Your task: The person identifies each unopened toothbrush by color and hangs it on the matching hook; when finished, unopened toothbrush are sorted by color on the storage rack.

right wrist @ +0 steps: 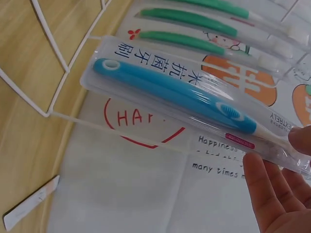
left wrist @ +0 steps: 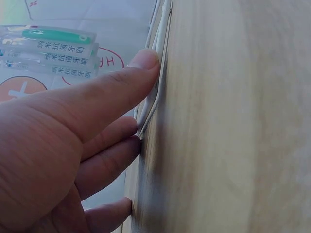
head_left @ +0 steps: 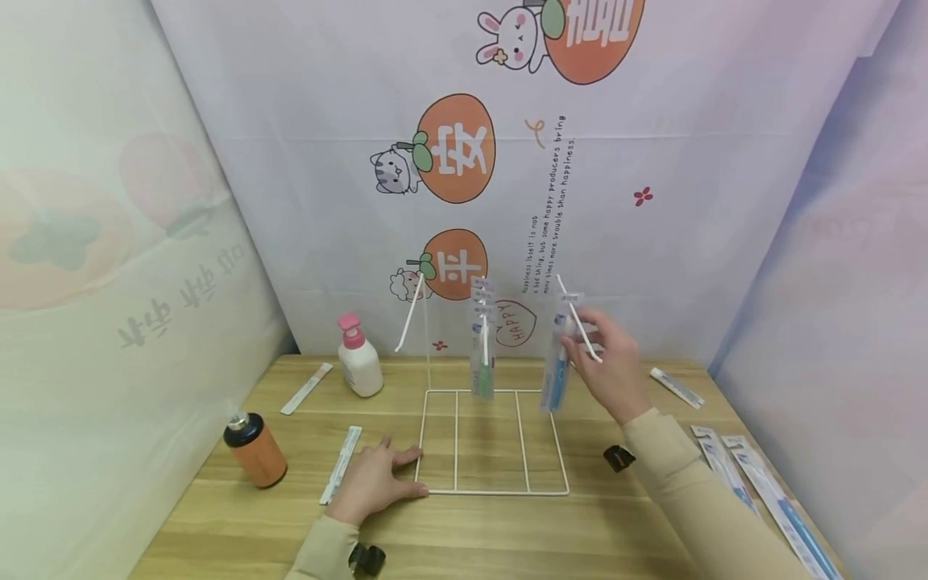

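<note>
A white wire display rack (head_left: 493,492) with long prongs stands on the wooden table. At its right prong, my right hand (head_left: 615,366) pinches a packaged blue toothbrush (head_left: 558,379) near its upper end. The right wrist view shows that toothbrush (right wrist: 170,92) in clear plastic, thumb on one side and fingers on the other. Whether the pack hangs on the prong is unclear. Several packaged green toothbrushes (head_left: 484,374) hang in a row from the middle prong. With fingers extended, my left hand (head_left: 377,477) rests at the rack's front left corner, its thumb (left wrist: 146,60) touching the wire.
Left of the rack are a white pump bottle (head_left: 362,369) with a pink top, an orange bottle (head_left: 259,455) and two slim packs, one far (head_left: 307,389), one near (head_left: 341,466). More packaged toothbrushes (head_left: 783,507) and a small slim pack (head_left: 677,387) lie right. Printed cloth (head_left: 638,266) hangs behind.
</note>
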`<state>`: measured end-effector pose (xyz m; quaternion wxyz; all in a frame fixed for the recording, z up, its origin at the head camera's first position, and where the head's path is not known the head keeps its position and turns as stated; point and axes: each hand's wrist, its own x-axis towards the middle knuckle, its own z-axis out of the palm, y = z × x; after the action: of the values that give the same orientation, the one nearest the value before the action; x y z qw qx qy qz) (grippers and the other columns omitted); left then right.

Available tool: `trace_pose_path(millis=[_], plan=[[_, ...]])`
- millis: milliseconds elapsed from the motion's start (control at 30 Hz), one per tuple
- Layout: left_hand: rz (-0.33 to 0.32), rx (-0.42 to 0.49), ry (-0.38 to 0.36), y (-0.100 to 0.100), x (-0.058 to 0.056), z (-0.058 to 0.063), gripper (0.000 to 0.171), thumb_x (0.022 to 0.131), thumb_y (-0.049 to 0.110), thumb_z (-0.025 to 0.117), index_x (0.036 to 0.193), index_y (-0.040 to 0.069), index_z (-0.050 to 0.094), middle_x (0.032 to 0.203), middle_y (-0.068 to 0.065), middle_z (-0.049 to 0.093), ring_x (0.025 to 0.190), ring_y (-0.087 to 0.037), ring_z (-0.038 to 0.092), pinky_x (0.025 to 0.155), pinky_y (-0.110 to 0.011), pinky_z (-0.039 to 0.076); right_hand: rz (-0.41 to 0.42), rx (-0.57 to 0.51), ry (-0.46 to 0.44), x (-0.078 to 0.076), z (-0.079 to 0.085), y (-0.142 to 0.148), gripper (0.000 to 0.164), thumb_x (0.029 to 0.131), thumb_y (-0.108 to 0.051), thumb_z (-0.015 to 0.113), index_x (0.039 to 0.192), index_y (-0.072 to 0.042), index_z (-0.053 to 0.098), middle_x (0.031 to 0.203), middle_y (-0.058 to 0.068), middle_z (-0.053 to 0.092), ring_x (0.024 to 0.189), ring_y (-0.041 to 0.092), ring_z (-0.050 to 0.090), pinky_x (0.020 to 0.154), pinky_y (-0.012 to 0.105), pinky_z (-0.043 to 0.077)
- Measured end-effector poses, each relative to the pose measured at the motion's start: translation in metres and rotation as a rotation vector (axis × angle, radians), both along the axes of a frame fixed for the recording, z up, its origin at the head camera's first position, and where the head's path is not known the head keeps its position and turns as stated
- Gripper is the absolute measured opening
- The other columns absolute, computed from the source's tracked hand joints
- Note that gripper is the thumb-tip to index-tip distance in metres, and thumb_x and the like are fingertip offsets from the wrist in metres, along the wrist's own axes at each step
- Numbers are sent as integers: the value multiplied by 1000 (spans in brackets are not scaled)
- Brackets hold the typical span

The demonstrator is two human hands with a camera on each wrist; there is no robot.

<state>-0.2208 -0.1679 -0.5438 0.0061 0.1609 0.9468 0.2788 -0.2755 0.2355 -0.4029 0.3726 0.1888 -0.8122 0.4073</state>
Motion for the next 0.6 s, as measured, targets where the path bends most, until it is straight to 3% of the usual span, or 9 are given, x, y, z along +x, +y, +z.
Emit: trace_pose_path(millis=[267,600], plan=[[-6,4,6,-1,-2,-3,67,77,53,95,135,22,78,141,-13,70,140,-63,48,104,-78,45,-37,23,5,-24,2,-4,40,95,-3,83,131,-1,66,120,19,74,90,36,80,69,45,67],[-5,19,-7,0,-1,-2,68,77,51,96,134,20,78,141,-12,71,142,-62,47,107,-76,44,-59,29,9,-46,4,-7,40,94,0,81,130,-3,65,130,18,73,94,39,79,77,50,66]])
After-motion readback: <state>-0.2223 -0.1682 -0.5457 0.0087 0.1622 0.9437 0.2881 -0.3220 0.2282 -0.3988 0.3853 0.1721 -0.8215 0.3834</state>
